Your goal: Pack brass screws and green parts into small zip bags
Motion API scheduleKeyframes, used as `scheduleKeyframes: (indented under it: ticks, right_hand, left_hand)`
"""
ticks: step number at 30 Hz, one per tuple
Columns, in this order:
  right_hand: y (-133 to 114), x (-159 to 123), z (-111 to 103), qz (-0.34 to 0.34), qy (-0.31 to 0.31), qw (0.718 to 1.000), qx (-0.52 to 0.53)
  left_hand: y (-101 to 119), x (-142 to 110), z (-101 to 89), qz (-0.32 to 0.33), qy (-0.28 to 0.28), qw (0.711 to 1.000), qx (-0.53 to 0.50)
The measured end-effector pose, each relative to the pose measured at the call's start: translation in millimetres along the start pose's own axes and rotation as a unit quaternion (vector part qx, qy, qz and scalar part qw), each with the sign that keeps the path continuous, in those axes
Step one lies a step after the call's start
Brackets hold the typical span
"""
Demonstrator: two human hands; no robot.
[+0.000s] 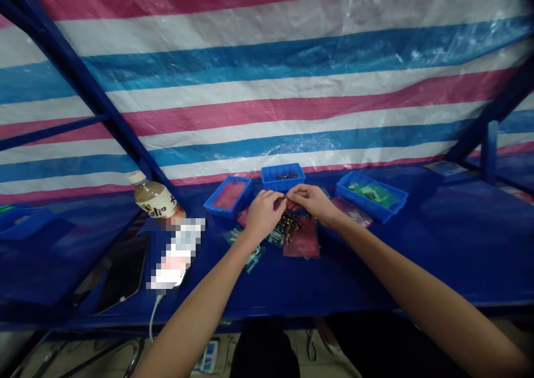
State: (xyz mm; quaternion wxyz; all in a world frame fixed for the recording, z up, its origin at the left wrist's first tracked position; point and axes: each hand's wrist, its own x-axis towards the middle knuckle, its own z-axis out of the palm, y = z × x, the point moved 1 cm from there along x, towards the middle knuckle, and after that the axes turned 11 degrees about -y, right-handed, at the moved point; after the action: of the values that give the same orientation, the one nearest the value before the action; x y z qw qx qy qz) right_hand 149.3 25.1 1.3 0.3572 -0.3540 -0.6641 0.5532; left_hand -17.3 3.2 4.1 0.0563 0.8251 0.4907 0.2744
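Above the middle of the blue table, my left hand [264,214] and my right hand [312,202] meet fingertip to fingertip. Both are closed in a pinch around a tiny dark piece, too small to name. Just below them lies a heap of small brass-coloured metal parts [292,225], partly on a flat red packet [303,245]. Clear greenish packets with small parts [254,258] are scattered under and beside my left hand. Near my right wrist lies another reddish packet [354,212].
Behind my hands stands a blue bin with small metal parts [283,176]. A bin of red packets [227,195] is left, one of green packets [371,193] right. Further left are a drink bottle [154,200], a cabled, pixelated device [177,255] and a dark tablet [123,278].
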Motion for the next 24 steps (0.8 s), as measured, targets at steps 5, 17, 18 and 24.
scheduleKeyframes:
  ticks: [5, 17, 18, 24]
  right_hand:
    - [-4.0, -1.5, -6.0, -0.026, -0.007, 0.995, -0.091]
    - [-8.3, -4.7, -15.7, -0.012, -0.104, 0.925, -0.366]
    - [-9.3, -3.9, -15.8, -0.017, -0.100, 0.928, -0.360]
    - [-12.3, 4.9, -24.2, -0.059, 0.192, 0.922, -0.331]
  left_hand:
    - [2.2, -0.6, -0.2, 0.007, -0.001, 1.000, 0.011]
    - [-6.8, 0.1, -2.5, -0.032, -0.005, 0.998, 0.054]
    - [-7.3, 0.2, -2.8, -0.036, -0.002, 0.998, 0.057]
    - [-8.8, 0.7, -1.6, -0.048, -0.001, 0.996, 0.080]
